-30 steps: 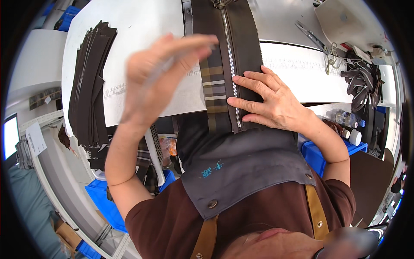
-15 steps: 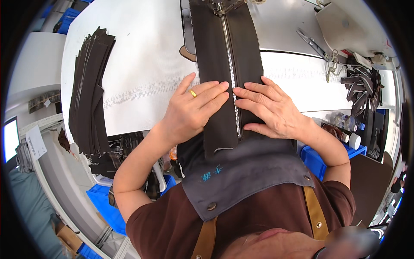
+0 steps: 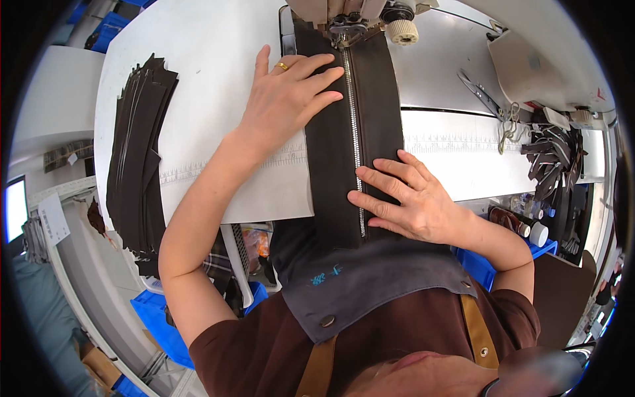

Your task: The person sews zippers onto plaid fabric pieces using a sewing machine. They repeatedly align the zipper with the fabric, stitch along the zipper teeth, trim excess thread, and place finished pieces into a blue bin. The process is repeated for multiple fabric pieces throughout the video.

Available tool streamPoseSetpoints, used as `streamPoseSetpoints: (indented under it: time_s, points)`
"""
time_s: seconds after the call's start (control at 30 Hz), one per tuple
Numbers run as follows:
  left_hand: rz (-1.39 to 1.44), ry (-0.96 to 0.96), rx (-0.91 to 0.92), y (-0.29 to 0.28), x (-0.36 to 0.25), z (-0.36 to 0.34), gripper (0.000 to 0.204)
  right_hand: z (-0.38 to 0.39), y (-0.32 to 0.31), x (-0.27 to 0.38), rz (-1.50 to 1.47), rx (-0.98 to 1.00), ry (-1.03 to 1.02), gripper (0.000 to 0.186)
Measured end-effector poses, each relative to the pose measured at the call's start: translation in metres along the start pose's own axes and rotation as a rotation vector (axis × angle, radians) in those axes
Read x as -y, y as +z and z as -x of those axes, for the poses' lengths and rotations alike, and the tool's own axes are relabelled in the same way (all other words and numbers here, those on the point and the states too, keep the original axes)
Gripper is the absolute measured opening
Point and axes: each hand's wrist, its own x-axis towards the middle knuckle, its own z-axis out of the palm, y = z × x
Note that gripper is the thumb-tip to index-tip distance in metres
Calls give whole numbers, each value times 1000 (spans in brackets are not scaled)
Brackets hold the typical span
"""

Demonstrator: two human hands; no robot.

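A long dark brown fabric panel (image 3: 380, 119) runs from under the sewing machine head (image 3: 350, 20) down to my apron. A silver metal zipper (image 3: 355, 132) lies lengthwise along its middle. My left hand (image 3: 284, 96) rests on the panel's left part near the machine's needle area, fingers spread and pointing toward the zipper. Lower down, my right hand (image 3: 410, 202) lies flat on the panel's right half, fingers apart, with fingertips touching the zipper. Neither hand grips anything. The panel's near end meets the apron, and its far end is hidden beneath the machine.
At the left of the white table (image 3: 218, 86) lies a stack of dark fabric strips (image 3: 139, 152). Scissors (image 3: 479, 92) and a heap of dark scraps (image 3: 552, 159) are at the right. Blue bins (image 3: 162, 317) and bottles stand below the table's level.
My left hand has slid away from me along the panel toward the machine. My right hand sits nearer to me than before. More of the machine head shows at the top.
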Motion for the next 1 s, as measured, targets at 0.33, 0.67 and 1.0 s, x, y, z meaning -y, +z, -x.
streamPoseSetpoints:
  time_s: [0.33, 0.67, 1.0]
  points:
    - [40, 173, -60, 12, 5, -27, 34, -2, 0, -2, -33, -6, -13, 50]
    - [77, -35, -61, 16, 0, -1, 20, 0, -2, 1, -18, 15, 1, 50]
    - [112, -32, 103, -6, 15, -5, 34, -10, -6, -12, -10, 25, -35, 48]
